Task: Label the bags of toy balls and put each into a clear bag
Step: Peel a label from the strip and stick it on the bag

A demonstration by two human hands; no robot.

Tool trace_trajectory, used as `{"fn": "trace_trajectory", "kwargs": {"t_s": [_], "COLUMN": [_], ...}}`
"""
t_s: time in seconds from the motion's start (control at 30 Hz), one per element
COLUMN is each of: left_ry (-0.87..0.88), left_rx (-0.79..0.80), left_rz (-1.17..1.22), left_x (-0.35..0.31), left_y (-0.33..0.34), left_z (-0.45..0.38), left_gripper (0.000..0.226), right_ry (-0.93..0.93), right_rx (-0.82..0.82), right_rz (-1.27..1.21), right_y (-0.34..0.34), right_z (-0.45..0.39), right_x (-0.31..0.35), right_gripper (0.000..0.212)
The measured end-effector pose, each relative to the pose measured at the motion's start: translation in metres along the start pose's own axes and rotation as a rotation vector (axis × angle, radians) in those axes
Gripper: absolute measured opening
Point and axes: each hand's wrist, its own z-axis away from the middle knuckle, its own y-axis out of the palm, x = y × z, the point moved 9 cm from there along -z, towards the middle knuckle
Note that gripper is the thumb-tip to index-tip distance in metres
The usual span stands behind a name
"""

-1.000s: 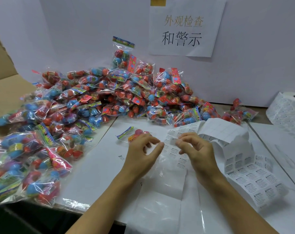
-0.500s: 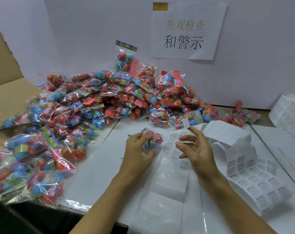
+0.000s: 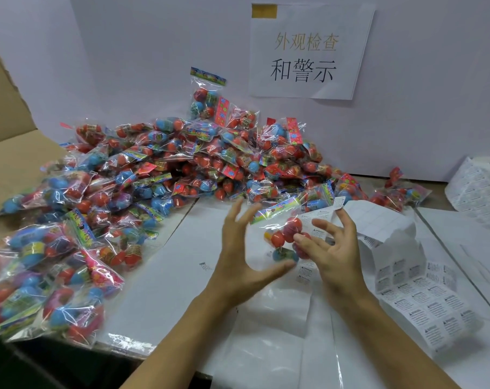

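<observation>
So right now I've got one bag of toy balls (image 3: 284,237) up off the desk (image 3: 168,265) between my two hands. My left hand (image 3: 238,256) is spread wide, fingers straight and pointing up, thumb stretched out under the bottom of the bag, so more cradling than grabbing. My right hand (image 3: 329,248) is also loose and open, fingers fanned, thumb against the red balls on the bag's right side. There's a small white label (image 3: 338,202) stuck on the tip of one of my right fingers, sticking up. Honestly I can't tell how firm the grip is on either side, it's a bit blurry there.

Behind the bag is the big pile of ball bags (image 3: 182,164), red and blue balls in crinkly clear plastic with colourful headers, spilling from the back wall down toward the left edge of the desk. One bag (image 3: 206,94) stands up against the wall at the top of the heap. The desk itself is covered in white sheets. Under my wrists there's a clear bag (image 3: 266,346) lying flat. To my right a long strip of warning labels (image 3: 423,299) runs across the desk from a roll (image 3: 479,189) at the far right. A cardboard flap (image 3: 5,127) sits on the left. The wall is plain pale, with a paper sign (image 3: 308,51) taped up with Chinese characters on it.
</observation>
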Motion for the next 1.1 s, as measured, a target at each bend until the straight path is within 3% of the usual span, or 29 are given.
{"fn": "trace_trajectory", "kwargs": {"t_s": [0.1,0.2,0.27,0.4,0.67,0.9,1.0,1.1], "left_ry": [-0.298,-0.571,-0.556,-0.502,-0.474,-0.546,-0.609,-0.552], "left_rx": [-0.157,-0.006,0.026,0.023,0.121,0.116,0.210,0.356], "left_rz": [0.174,0.591,0.661,0.585,0.503,0.531,0.603,0.657], "left_x": [0.024,0.044,0.041,0.036,0.031,0.035,0.036,0.026], "left_y": [-0.015,0.006,0.011,0.008,0.013,0.019,0.028,0.042], "left_z": [-0.001,0.003,0.002,0.000,0.003,0.006,0.013,0.017], "left_gripper": [0.086,0.056,0.027,0.005,0.006,0.014,0.036,0.046], "right_ry": [0.015,0.024,0.024,0.004,-0.012,-0.063,-0.072,-0.113], "right_rx": [0.030,0.064,0.091,0.088,0.087,-0.003,-0.064,-0.116], "right_rz": [-0.022,-0.030,-0.040,-0.064,-0.014,-0.011,-0.064,-0.102], "right_y": [0.006,0.013,0.017,0.014,0.015,0.011,0.006,-0.001], "right_z": [0.003,0.006,0.008,0.007,0.008,0.012,0.013,0.012], "right_x": [0.000,-0.001,0.000,0.008,0.009,0.014,0.020,0.026], "right_gripper": [0.093,0.085,0.086,0.084,0.088,0.099,0.097,0.091]}}
